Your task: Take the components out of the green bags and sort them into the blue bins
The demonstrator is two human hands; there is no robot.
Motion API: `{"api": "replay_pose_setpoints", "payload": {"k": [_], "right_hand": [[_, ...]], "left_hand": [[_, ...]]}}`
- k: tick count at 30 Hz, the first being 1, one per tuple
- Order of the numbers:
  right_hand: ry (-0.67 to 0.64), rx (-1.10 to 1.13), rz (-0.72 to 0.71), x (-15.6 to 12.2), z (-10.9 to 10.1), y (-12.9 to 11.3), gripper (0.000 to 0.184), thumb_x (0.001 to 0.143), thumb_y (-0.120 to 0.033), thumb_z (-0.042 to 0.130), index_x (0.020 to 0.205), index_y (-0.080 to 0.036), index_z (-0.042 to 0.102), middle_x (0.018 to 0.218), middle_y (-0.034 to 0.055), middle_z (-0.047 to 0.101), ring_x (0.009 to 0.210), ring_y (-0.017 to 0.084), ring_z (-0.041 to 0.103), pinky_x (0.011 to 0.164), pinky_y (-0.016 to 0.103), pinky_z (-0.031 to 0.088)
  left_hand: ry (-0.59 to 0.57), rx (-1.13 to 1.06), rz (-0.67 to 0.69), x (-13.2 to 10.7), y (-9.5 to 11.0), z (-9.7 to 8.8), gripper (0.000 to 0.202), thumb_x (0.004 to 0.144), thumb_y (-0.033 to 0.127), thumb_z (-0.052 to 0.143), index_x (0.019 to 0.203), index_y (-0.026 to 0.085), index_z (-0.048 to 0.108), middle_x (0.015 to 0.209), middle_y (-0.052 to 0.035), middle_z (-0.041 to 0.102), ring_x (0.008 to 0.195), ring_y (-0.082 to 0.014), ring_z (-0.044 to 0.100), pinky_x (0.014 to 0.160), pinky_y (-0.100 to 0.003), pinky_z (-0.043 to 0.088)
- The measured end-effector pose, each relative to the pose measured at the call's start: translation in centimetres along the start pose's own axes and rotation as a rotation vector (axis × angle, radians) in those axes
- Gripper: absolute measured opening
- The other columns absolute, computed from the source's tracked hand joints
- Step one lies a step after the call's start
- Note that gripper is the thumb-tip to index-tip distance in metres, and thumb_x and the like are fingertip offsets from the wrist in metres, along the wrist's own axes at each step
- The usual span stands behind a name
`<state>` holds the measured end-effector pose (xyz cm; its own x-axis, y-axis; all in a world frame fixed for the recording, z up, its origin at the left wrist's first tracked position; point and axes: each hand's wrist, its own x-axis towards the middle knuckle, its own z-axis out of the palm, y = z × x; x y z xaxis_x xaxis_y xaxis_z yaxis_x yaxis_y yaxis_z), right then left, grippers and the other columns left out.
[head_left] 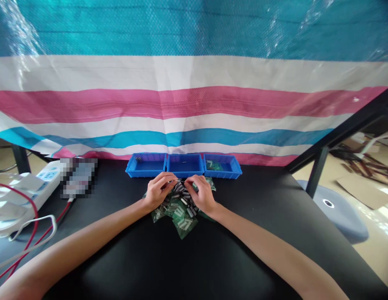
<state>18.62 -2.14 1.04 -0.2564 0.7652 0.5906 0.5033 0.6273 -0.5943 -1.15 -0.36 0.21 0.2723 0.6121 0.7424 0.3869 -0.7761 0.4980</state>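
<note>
Pinched by left hand (157, 191) and right hand (201, 194), frame centre: thin piece (180, 181). Below: cylinders (184, 201), bags (184, 225). Above: three bins (185, 172).

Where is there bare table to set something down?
On the table: right of your right hand, toward the stool; between your forearms, nearer you than the bags; and between your left hand and the blurred object. Crowded: under your hands, where bags and small pieces lie; far left, with power strip and cords.

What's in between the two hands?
The head view shows a thin piece, too small to name, between the left hand and right hand; a pile of small silvery pieces lies beneath.
</note>
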Motion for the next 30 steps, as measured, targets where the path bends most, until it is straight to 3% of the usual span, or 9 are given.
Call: {"api": "replay_pose_setpoints", "payload": {"k": [7,11,18,24,27,30], "right_hand": [[0.073,0.004,-0.005,-0.17,-0.17,-0.11,0.014,0.096,-0.025,0.048,0.088,-0.021,0.058,0.078,0.0027,0.063,0.075,0.018,0.057,0.078,0.033,0.042],[0.092,0.005,-0.008,-0.16,-0.16,-0.14,0.013,0.096,-0.024,0.048,0.088,-0.02,0.058,0.077,0.0021,0.062,0.074,0.017,0.057,0.078,0.033,0.042],[0.101,0.013,-0.021,-0.03,-0.17,-0.16,0.012,0.095,-0.023,0.049,0.088,-0.02,0.057,0.075,0.001,0.06,0.072,0.016,0.057,0.077,0.032,0.041],[0.095,-0.008,-0.015,-0.08,-0.19,-0.29,0.012,0.095,-0.023,0.049,0.088,-0.02,0.058,0.075,0.0018,0.062,0.073,0.017,0.057,0.076,0.032,0.042],[0.091,-0.012,-0.019,-0.13,-0.18,-0.11,0.013,0.094,-0.023,0.049,0.087,-0.021,0.059,0.075,0.0021,0.062,0.072,0.017,0.057,0.076,0.032,0.043],[0.167,0.018,-0.046,0.04,-0.48,-0.27,0.01,0.092,-0.021,0.05,0.094,-0.02,0.06,0.079,0.0042,0.062,0.076,0.019,0.058,0.075,0.034,0.045]], "left_hand": [[0.026,0.038,-0.083,-0.14,0.05,0.11,0.017,0.088,0.02,0.062,0.104,0.018,0.062,0.093,-0.0041,0.066,0.054,-0.0053,0.051,0.057,-0.019,0.047],[0.055,0.033,-0.106,-0.41,-0.2,0.29,0.013,0.088,0.02,0.06,0.101,0.018,0.06,0.084,-0.0014,0.066,0.054,-0.0057,0.053,0.058,-0.019,0.047],[0.057,-0.035,-0.123,-0.54,-0.21,0.28,0.014,0.089,0.017,0.058,0.102,0.017,0.059,0.089,-0.003,0.066,0.056,-0.006,0.055,0.057,-0.018,0.047],[-0.03,-0.005,-0.113,-0.1,0.04,0.06,0.016,0.088,0.019,0.06,0.104,0.018,0.063,0.094,-0.0048,0.067,0.057,-0.0065,0.052,0.059,-0.02,0.047],[-0.044,-0.004,-0.063,0.08,-0.01,0.06,0.012,0.087,0.019,0.063,0.098,0.017,0.066,0.091,-0.005,0.068,0.066,-0.0096,0.058,0.063,-0.021,0.048],[-0.032,0.004,-0.079,0.09,-0.01,0.07,0.008,0.088,0.021,0.061,0.094,0.017,0.066,0.087,-0.005,0.068,0.069,-0.0109,0.059,0.065,-0.021,0.048]]}}
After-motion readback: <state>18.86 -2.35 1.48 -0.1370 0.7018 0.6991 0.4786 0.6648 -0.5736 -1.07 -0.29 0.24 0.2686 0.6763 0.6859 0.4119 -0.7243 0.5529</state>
